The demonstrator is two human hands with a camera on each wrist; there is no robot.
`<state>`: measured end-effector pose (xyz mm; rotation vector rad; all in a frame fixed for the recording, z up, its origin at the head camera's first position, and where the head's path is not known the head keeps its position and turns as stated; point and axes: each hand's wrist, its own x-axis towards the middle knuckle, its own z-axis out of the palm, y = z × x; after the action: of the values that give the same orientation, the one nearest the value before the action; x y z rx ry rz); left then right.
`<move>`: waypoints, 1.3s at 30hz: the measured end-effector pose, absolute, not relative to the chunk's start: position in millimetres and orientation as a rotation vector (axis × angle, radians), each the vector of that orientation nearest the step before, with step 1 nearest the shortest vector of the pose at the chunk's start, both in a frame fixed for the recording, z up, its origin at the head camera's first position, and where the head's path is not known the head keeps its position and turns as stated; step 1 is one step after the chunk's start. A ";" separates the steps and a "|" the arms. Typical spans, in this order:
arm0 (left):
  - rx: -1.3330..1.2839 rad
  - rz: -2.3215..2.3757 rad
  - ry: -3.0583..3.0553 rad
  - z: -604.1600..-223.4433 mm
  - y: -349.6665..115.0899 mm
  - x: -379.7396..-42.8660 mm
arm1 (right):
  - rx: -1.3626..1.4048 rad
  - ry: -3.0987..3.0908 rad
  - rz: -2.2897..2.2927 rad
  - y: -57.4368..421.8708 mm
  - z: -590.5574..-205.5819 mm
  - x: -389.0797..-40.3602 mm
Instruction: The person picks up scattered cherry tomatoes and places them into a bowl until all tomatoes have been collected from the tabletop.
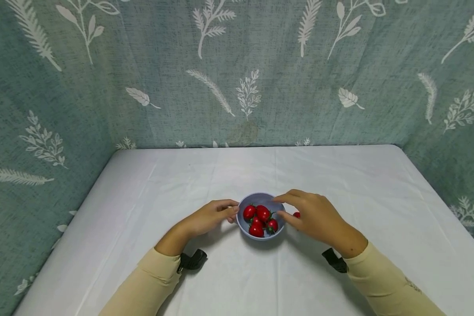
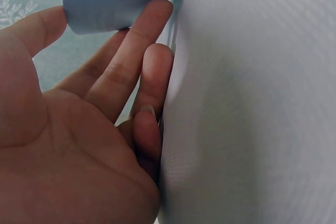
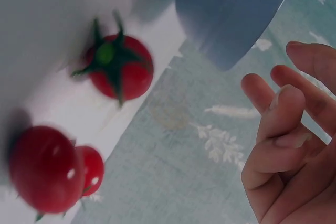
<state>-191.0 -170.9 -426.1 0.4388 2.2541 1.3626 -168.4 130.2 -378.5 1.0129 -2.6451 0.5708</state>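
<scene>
A small blue-grey bowl stands on the white table with several red cherry tomatoes in it, some with green stems. At its left side my left hand holds the bowl, thumb at the rim and fingers against the outer wall and base; the left wrist view shows this contact with the bowl wall. My right hand hovers at the bowl's right rim, thumb and index finger apart, holding nothing. Beside the bowl, three tomatoes lie on the table in the right wrist view, one with a green stem and a larger one.
The white-covered table extends around the bowl, bounded at the back and sides by green leaf-patterned cloth. In the head view, my right hand mostly hides the tomatoes outside the bowl; part of one tomato shows. Black wrist straps sit on both forearms.
</scene>
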 end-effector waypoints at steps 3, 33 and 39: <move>0.445 1.370 2.246 -427.0 -169.9 -191.0 | 0.974 -2.642 0.553 138.5 -380.4 -168.6; 0.429 1.352 2.254 -427.7 -171.7 -190.6 | 0.623 -2.870 0.522 183.0 -387.8 -188.2; 0.434 1.356 2.252 -427.9 -172.3 -191.6 | 0.602 -2.895 0.500 186.4 -391.1 -192.8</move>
<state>-191.6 -172.3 -427.9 0.4343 2.2517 1.3565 -192.8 186.4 -391.1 0.6020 -2.8949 0.5001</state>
